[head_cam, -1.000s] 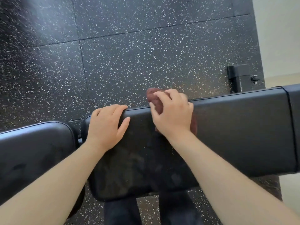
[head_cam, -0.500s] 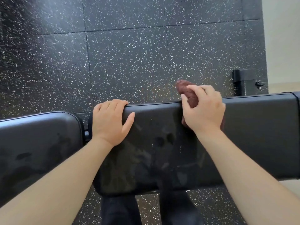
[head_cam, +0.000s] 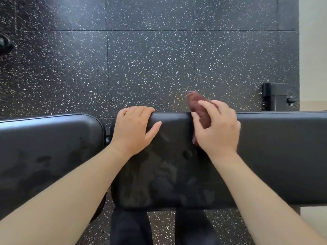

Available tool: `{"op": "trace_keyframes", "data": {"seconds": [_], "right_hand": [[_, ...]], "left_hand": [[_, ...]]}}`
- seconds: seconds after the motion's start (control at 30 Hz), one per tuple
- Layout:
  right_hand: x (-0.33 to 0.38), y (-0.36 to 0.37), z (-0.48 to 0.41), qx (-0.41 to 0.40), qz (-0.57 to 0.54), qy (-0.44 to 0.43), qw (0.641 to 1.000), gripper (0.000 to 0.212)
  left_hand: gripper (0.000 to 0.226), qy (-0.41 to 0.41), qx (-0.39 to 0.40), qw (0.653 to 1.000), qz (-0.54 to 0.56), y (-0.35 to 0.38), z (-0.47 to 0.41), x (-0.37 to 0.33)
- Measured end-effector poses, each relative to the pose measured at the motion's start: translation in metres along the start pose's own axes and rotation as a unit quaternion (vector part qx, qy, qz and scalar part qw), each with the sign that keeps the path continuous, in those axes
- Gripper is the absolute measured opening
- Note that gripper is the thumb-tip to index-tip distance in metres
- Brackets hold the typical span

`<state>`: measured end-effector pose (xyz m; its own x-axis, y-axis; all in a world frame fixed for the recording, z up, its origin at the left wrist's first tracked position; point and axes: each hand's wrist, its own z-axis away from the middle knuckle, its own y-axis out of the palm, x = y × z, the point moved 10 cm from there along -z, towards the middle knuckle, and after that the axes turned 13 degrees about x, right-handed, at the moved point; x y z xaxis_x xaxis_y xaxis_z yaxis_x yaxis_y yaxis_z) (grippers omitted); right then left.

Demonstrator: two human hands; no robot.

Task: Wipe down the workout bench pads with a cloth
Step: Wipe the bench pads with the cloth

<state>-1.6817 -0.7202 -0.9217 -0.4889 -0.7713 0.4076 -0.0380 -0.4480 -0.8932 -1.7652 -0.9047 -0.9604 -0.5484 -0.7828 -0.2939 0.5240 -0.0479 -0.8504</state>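
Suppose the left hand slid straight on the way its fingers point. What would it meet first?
Nothing on the pad: the left hand already curls over its far edge. Beyond lies only floor, lower down; depth is unclear.

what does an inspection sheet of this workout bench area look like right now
surface: long bench pad black, with smudges and streaks near its left end; shorter seat pad beside it across a narrow gap, also marked
job's things: reddish-brown cloth bunched over the long pad's far edge
clutter: nothing seen on the pads
hands: left hand flat on the long pad's left end, fingers over the far edge; right hand pressing the cloth onto the pad
cables: nothing seen
surroundings: speckled black rubber floor; black metal bracket at right; pale wall; dark trouser legs below the pad
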Motion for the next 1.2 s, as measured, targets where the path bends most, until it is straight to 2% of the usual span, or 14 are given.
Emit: {"op": "trace_keyframes", "data": {"seconds": [0.17,0.4,0.6,0.67,0.8,0.97,1.07,1.2], "right_hand": [[0.007,0.005,0.004,-0.03,-0.019,0.088,0.996,0.031],[0.118,0.063,-0.005,0.048,-0.011,-0.008,0.999,0.029],[0.114,0.054,0.022,0.053,-0.006,-0.081,0.995,0.032],[0.108,0.051,0.03,0.037,-0.006,-0.069,0.997,0.031],[0.122,0.062,0.006,0.028,-0.026,0.014,0.999,0.027],[0.172,0.091,-0.024,0.126,0.02,-0.057,0.99,0.021],[0.169,0.082,-0.008,0.105,0.03,-0.09,0.99,0.022],[0.143,0.069,0.039,0.042,0.013,-0.092,0.995,0.028]], "left_hand": [[0.049,0.035,0.016,0.999,0.019,-0.003,0.004,0.012],[0.036,0.041,-0.006,0.998,-0.04,-0.03,0.024,0.039],[0.026,0.002,-0.022,0.996,-0.081,-0.06,0.048,0.088],[0.03,-0.021,0.003,0.997,-0.08,-0.06,0.052,0.103],[0.029,-0.015,0.027,0.996,-0.089,-0.051,0.047,0.1],[0.029,-0.005,0.001,0.997,-0.082,-0.055,0.048,0.1],[0.028,0.0,-0.002,0.996,-0.088,-0.056,0.048,0.097],[0.027,0.002,-0.007,0.996,-0.093,-0.056,0.047,0.098]]}}
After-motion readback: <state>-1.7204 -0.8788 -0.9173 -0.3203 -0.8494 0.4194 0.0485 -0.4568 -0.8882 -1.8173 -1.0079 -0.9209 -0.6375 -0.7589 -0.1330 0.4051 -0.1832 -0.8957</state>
